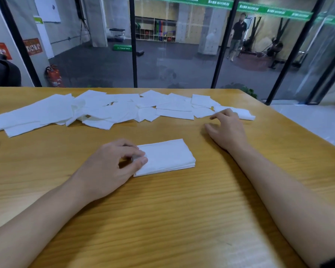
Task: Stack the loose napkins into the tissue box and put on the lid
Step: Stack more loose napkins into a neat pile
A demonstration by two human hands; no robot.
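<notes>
Dozens of loose napkins (124, 110) lie strewn crosswise on the table (162, 219) just beyond my right hand (228, 129), its fingers loosely curled and empty by the row's right end, while my left hand (112, 163) pinches the left end of the neat stack (168, 156), lying crosswise nearer me.
</notes>
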